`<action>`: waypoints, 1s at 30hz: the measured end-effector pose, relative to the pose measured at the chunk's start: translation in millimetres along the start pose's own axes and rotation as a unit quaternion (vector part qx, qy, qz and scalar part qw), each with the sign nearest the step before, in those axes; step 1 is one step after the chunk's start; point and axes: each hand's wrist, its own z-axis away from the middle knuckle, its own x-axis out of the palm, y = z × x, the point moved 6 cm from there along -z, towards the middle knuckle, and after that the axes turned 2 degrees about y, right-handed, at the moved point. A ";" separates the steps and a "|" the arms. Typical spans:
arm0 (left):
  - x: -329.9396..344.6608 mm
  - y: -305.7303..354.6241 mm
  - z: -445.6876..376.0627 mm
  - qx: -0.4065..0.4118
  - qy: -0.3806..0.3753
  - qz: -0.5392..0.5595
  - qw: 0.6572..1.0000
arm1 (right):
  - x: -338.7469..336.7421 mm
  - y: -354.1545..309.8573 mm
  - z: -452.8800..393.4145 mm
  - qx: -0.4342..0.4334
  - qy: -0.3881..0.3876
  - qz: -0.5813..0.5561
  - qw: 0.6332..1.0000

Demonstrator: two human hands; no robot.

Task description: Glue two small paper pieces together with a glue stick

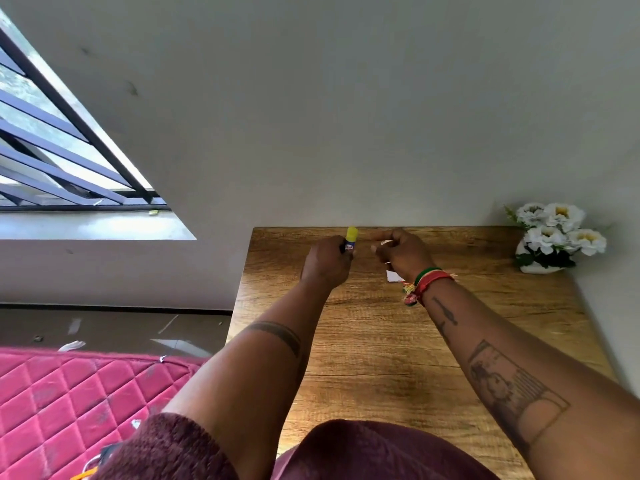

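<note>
Toward the counter's [381, 358] far edge, left to right: left hand [327, 259] grips glue stick [350, 240] around its barrel, long axis near upright, yellow capped end pointing up and away toward the wall. Just beside it, right hand [401, 251] has fingers curled, pinching a small white paper piece [386, 242], mostly hidden. Second paper piece [394, 276] lies flat on counter, partly covered by the right wrist. White flowers in pot [554, 237] stand at far right corner, well apart.

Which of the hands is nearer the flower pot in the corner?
Right. The right hand is closer to the flower pot; the left hand, holding the glue stick, is farther away.
</note>
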 end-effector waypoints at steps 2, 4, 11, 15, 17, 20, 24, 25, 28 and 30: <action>2.9 -6.1 -6.6 -0.004 -0.002 -0.001 1.000 | 1.8 5.9 -9.9 0.004 0.008 0.012 1.000; 5.4 -11.8 -12.1 -0.007 -0.003 -0.005 1.000 | -0.9 13.7 -20.6 0.013 0.028 0.039 0.999; 30.8 -20.3 -31.4 -0.036 -0.029 0.014 0.999 | -29.3 45.9 -42.1 0.073 0.093 0.080 0.990; 44.0 -20.6 -35.1 -0.057 -0.030 0.025 0.998 | -25.8 56.8 -47.6 0.090 0.060 0.026 0.994; 47.4 -21.7 -37.4 -0.060 -0.029 0.028 0.997 | -16.5 57.4 -49.9 0.082 0.032 0.021 0.996; 49.7 -24.8 -40.1 -0.059 -0.025 0.039 0.997 | -3.5 57.5 -52.5 0.071 0.011 0.022 0.997; 47.7 -29.6 -42.2 -0.056 -0.007 0.051 0.997 | 8.7 55.8 -57.2 0.068 -0.004 0.018 0.998; 47.0 -30.1 -41.4 -0.054 -0.009 0.051 0.997 | 11.5 55.1 -56.5 0.068 -0.011 0.020 0.997; 48.7 -34.3 -41.7 -0.048 -0.013 0.039 0.998 | 20.4 52.0 -53.7 0.057 -0.025 0.036 0.997; 49.8 -34.2 -42.9 -0.053 -0.018 0.032 0.998 | 23.6 48.8 -55.5 0.047 -0.012 0.067 0.997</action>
